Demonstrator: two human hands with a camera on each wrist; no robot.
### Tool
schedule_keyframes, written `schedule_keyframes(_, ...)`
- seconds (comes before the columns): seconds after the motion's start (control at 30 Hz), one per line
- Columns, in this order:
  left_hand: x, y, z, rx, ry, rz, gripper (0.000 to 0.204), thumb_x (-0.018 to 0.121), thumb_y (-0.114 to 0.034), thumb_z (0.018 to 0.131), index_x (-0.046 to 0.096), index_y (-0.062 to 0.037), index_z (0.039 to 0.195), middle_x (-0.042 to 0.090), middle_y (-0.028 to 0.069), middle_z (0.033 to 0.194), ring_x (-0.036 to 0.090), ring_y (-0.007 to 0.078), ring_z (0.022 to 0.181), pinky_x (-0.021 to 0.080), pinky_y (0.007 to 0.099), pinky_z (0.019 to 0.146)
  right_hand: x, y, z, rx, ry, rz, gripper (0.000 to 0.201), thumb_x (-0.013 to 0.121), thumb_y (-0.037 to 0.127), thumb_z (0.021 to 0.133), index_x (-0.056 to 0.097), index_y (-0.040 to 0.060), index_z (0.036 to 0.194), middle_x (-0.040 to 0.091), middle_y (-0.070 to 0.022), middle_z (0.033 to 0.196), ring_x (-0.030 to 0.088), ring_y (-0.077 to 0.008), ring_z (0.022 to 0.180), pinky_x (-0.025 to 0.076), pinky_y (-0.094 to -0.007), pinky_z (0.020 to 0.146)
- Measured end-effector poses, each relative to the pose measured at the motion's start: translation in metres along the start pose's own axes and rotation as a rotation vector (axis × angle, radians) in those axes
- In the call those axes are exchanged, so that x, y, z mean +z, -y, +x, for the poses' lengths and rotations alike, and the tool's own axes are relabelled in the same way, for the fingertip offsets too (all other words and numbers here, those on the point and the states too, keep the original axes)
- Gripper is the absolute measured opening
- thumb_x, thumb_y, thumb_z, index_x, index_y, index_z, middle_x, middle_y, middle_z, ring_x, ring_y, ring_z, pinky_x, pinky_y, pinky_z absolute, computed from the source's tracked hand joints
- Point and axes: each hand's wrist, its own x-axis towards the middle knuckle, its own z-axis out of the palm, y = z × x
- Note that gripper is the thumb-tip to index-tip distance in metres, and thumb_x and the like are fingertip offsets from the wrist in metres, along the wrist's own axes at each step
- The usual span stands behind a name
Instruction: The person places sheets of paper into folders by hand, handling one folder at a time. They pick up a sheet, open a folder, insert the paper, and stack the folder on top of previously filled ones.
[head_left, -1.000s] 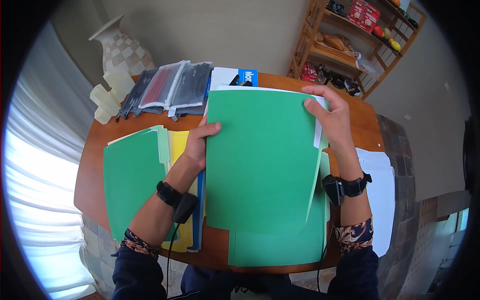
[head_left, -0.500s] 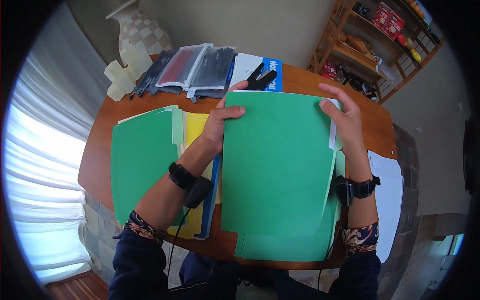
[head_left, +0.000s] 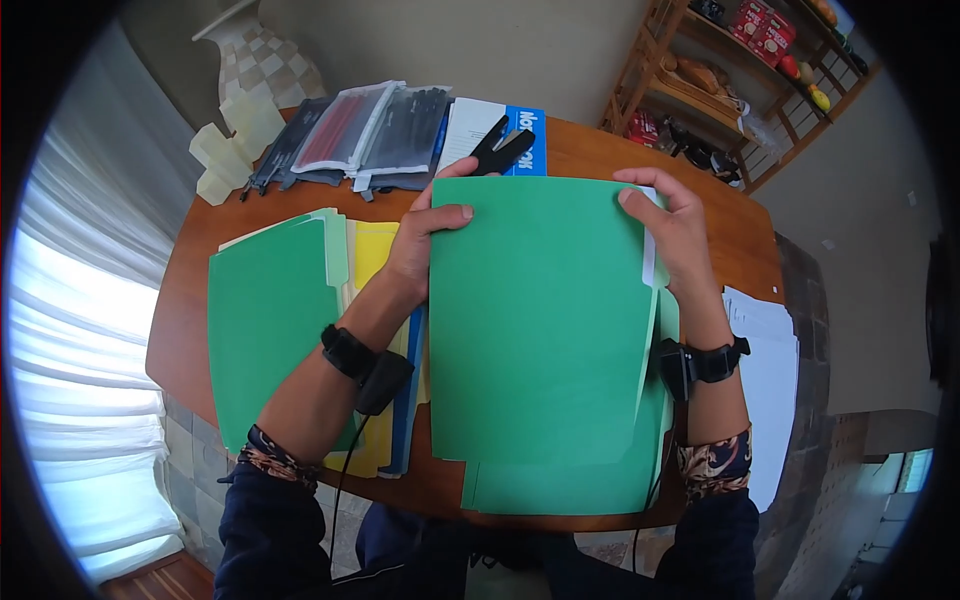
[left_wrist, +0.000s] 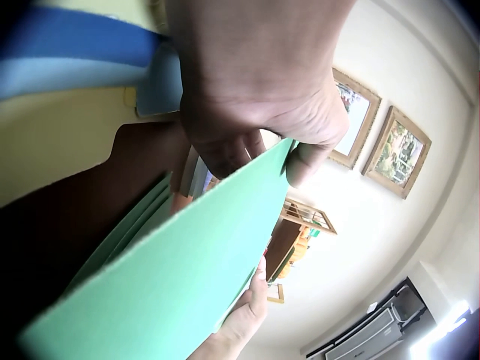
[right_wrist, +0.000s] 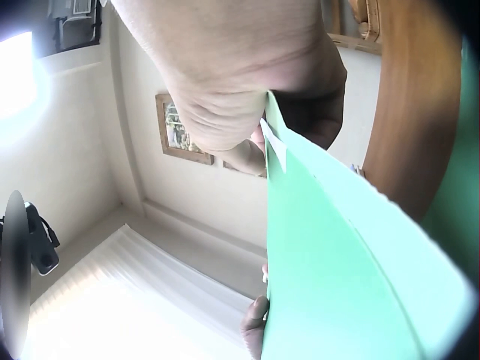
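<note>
A green folder (head_left: 540,320) with white paper showing at its right edge is held up between both hands. My left hand (head_left: 420,235) grips its left edge, thumb on the front and fingers behind. At the upper right corner my right hand (head_left: 675,225) pinches the folder, thumb in front. In the left wrist view the left hand (left_wrist: 262,97) bends over the folder's edge (left_wrist: 180,262). The right wrist view shows the right hand (right_wrist: 240,82) on the folder (right_wrist: 322,262), a white sheet inside. Another green folder (head_left: 560,490) lies beneath it on the table.
On the left lie a green folder (head_left: 270,320), yellow folders (head_left: 372,250) and a blue one. Zip pouches (head_left: 400,130), a notebook pack (head_left: 530,130) and a black clip-like object (head_left: 500,150) sit at the back. White papers (head_left: 765,390) lie right, near a wooden shelf (head_left: 690,90).
The head view has shifted. Compared with a second ago, my left hand sits higher on the folder's left edge, and more of the black object shows. My right hand keeps its hold.
</note>
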Motion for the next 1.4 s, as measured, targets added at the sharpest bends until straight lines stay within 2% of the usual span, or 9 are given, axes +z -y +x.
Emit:
schedule_keyframes(0.17,-0.007,0.002,0.002,-0.026,0.027,0.030,0.068,0.063,-0.006,0.078,0.044,-0.0056,0.143,0.061,0.0119,0.113,0.064,0.0224,0.102,0.054,0.0352,0.094,-0.001,0.001,-0.001,-0.002,-0.006,0.013,0.021,0.070,0.009,0.086,0.071,0.0046,0.107,0.068,-0.0021,0.085,0.064,-0.0082,0.072,0.051,-0.0230,0.064)
schedule_keyframes(0.23,-0.005,0.001,0.000,-0.015,0.046,0.037,0.068,0.063,-0.007,0.078,0.043,-0.0055,0.144,0.061,0.0109,0.111,0.064,0.0218,0.100,0.055,0.0345,0.092,-0.003,0.004,-0.002,0.051,0.076,0.001,0.020,0.070,0.011,0.088,0.070,0.0037,0.107,0.068,-0.0004,0.092,0.063,-0.0086,0.080,0.051,-0.0244,0.072)
schedule_keyframes(0.33,-0.007,0.000,0.000,-0.082,-0.023,0.069,0.070,0.061,-0.008,0.080,0.041,-0.0072,0.146,0.058,0.0125,0.119,0.061,0.0238,0.106,0.051,0.0371,0.097,-0.003,-0.006,0.001,-0.021,0.055,-0.001,0.018,0.072,0.008,0.086,0.073,0.0045,0.104,0.069,-0.0017,0.086,0.064,-0.0087,0.073,0.051,-0.0245,0.065)
schedule_keyframes(0.53,-0.005,0.003,-0.001,-0.073,0.053,0.070,0.065,0.065,-0.011,0.079,0.046,-0.0031,0.141,0.062,0.0104,0.113,0.064,0.0199,0.102,0.055,0.0327,0.091,-0.008,-0.002,0.003,-0.047,-0.008,0.005,0.018,0.069,0.005,0.087,0.072,0.0039,0.104,0.069,-0.0019,0.086,0.064,-0.0103,0.074,0.052,-0.0252,0.066)
schedule_keyframes(0.63,-0.018,0.005,0.000,-0.192,0.122,0.099,0.058,0.066,-0.010,0.082,0.049,0.0004,0.136,0.063,0.0113,0.113,0.066,0.0203,0.100,0.057,0.0325,0.090,-0.013,0.004,0.004,0.012,-0.085,0.089,0.018,0.068,0.004,0.087,0.073,0.0037,0.104,0.069,-0.0019,0.086,0.064,-0.0104,0.074,0.051,-0.0253,0.067)
schedule_keyframes(1.0,0.028,-0.038,-0.008,-0.096,0.163,0.597,0.049,0.071,-0.007,0.086,0.052,0.0062,0.129,0.065,0.0143,0.113,0.068,0.0203,0.099,0.058,0.0317,0.087,-0.038,0.010,0.009,-0.173,-0.282,0.119,0.029,0.059,0.014,0.097,0.067,0.0051,0.123,0.066,0.0005,0.098,0.060,-0.0067,0.088,0.048,-0.0223,0.072)
schedule_keyframes(1.13,0.016,-0.098,-0.041,0.031,0.023,0.644,0.040,0.073,-0.008,0.085,0.058,0.0046,0.120,0.067,0.0134,0.106,0.070,0.0202,0.091,0.060,0.0326,0.083,-0.044,0.030,0.004,-0.057,-0.222,0.249,0.040,0.055,0.026,0.100,0.059,0.0049,0.134,0.069,-0.0041,0.103,0.064,-0.0068,0.076,0.047,-0.0211,0.066)
schedule_keyframes(1.3,-0.081,-0.187,-0.110,-0.065,-0.290,0.812,0.048,0.071,-0.014,0.088,0.053,0.0069,0.128,0.067,0.0151,0.112,0.071,0.0220,0.093,0.061,0.0330,0.085,-0.046,0.036,0.004,-0.152,-0.151,0.184,0.042,0.056,0.029,0.100,0.058,0.0045,0.134,0.069,-0.0063,0.107,0.066,-0.0089,0.080,0.048,-0.0223,0.068)
schedule_keyframes(1.4,-0.128,-0.199,-0.161,-0.068,-0.450,0.842,0.050,0.070,-0.015,0.088,0.052,0.0065,0.130,0.067,0.0152,0.113,0.071,0.0232,0.093,0.060,0.0346,0.087,-0.038,0.042,-0.001,-0.142,-0.126,0.138,0.043,0.056,0.031,0.099,0.059,0.0053,0.133,0.069,-0.0055,0.108,0.066,-0.0091,0.080,0.048,-0.0228,0.070)
